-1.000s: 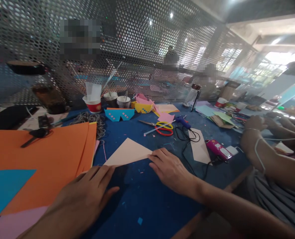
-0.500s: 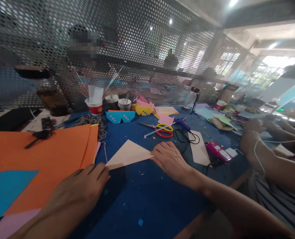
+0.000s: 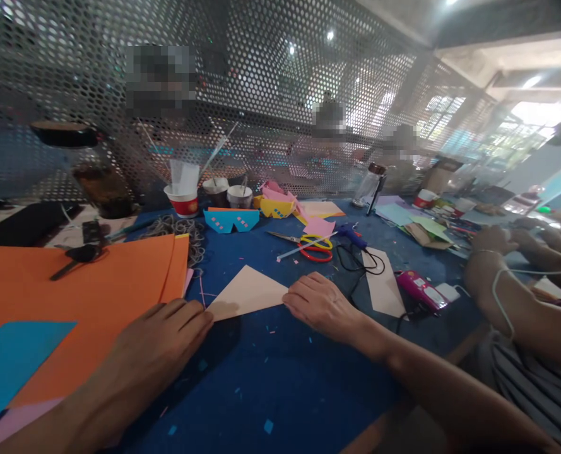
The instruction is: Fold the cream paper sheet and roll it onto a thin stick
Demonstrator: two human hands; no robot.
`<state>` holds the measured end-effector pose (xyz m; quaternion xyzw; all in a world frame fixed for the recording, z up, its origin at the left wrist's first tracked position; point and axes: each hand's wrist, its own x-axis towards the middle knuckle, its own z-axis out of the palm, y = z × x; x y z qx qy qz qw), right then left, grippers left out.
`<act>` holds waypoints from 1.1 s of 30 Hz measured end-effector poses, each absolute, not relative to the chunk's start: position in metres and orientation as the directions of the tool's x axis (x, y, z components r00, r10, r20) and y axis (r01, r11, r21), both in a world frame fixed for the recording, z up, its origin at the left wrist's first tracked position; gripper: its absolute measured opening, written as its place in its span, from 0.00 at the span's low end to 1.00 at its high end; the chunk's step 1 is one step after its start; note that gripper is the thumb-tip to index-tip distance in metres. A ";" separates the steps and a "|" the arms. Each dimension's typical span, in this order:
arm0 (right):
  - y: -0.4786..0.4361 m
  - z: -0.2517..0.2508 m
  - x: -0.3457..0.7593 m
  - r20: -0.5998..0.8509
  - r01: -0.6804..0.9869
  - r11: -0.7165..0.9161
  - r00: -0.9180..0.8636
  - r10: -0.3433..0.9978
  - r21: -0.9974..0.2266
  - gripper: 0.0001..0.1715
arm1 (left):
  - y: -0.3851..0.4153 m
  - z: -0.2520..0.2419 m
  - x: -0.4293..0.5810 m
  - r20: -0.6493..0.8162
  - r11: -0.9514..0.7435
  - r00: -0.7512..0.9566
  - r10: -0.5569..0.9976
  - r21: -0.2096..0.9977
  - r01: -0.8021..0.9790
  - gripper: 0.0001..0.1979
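Observation:
A pale peach sheet of paper point(image 3: 248, 294), folded into a triangle, lies on the blue tabletop point(image 3: 261, 378) with its point facing away from me. Its left corner is under the closed fingers of my left hand point(image 3: 169, 334). At the opposite corner, my right hand point(image 3: 318, 304) pinches the paper between bent fingers. Beyond the paper are scissors point(image 3: 315, 247) with yellow and red handles, beside a blue glue gun point(image 3: 351, 236). A flat pale paper piece point(image 3: 382, 284) is to the right of my right hand.
Orange card sheets point(image 3: 119, 277) with a blue sheet point(image 3: 19, 353) fill the left side. Blue paper glasses point(image 3: 231, 220), a red-and-white cup point(image 3: 183, 202) and tangled grey string point(image 3: 192, 233) stand farther back. At right are a magenta device point(image 3: 421, 291) and another person's arm point(image 3: 521, 296).
Both hands keep hold of the paper's two corners. The view has shifted a little, and my left hand lies slightly flatter over its corner.

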<state>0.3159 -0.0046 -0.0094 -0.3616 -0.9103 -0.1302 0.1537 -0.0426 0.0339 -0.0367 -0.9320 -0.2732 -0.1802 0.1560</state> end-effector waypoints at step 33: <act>0.001 -0.009 0.298 0.260 0.846 0.498 -0.445 0.857 -0.192 0.06 | 0.030 -0.052 -0.043 0.416 -0.807 0.729 0.544 0.020 0.590 0.24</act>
